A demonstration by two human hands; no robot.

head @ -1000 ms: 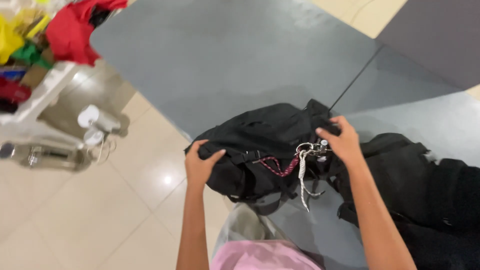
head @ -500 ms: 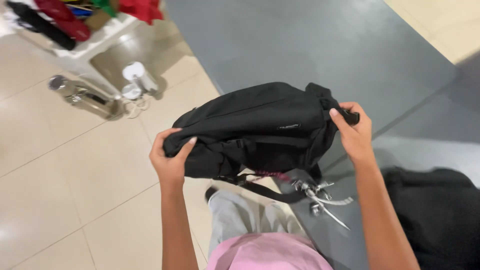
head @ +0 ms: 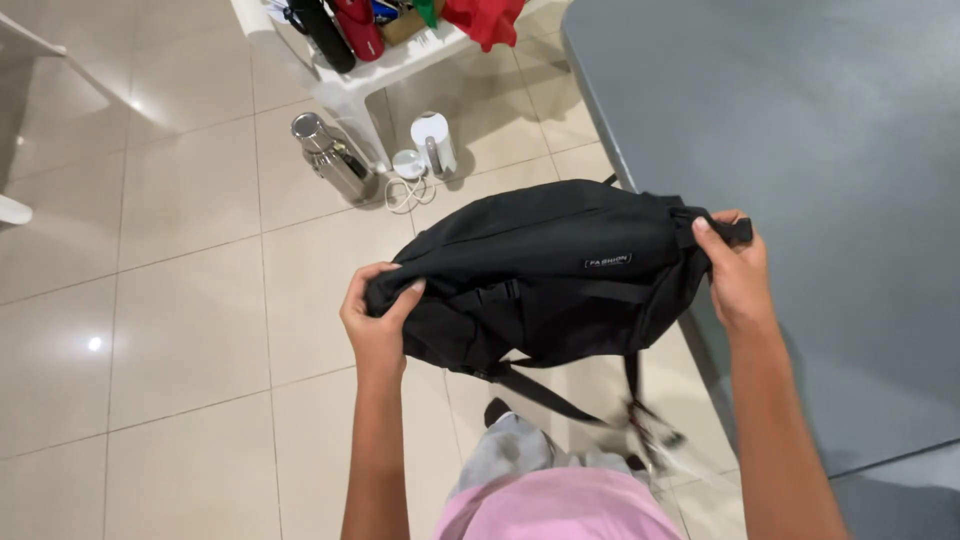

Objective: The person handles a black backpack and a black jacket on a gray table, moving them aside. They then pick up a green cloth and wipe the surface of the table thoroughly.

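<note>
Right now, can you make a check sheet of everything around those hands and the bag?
Surface: grey table on the right, bare where it shows; the bag is held off its edge, over the tiled floor.
Job's things: black bag, held sideways in the air, straps and a blurred bunch of small bits dangling below.
Clutter: steel flask and small white appliance on the floor.
Hands: left hand grips the bag's left end; right hand grips its right end at a strap.
Cables: white cord coiled by the appliance.
Surroundings: white stand with bottles and red cloth on top.
</note>
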